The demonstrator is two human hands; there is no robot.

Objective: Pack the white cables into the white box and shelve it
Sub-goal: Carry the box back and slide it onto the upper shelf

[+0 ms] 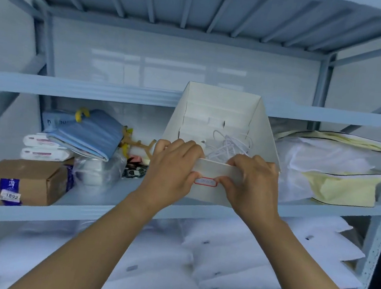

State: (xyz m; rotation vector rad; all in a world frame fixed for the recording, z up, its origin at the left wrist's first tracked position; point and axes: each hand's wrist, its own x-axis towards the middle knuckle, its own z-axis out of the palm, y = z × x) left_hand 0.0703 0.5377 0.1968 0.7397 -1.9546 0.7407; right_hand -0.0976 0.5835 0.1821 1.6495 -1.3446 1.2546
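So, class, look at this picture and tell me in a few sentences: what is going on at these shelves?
A person grips the front wall of an open white box with the left hand and the right hand, either side of a red-edged label. White cables lie loose inside. The box is at the middle shelf, between a cardboard box on the left and bagged goods on the right.

Our left hand (172,173) and right hand (254,187) are bare; our forearms, at seven and five o'clock, are bare too.
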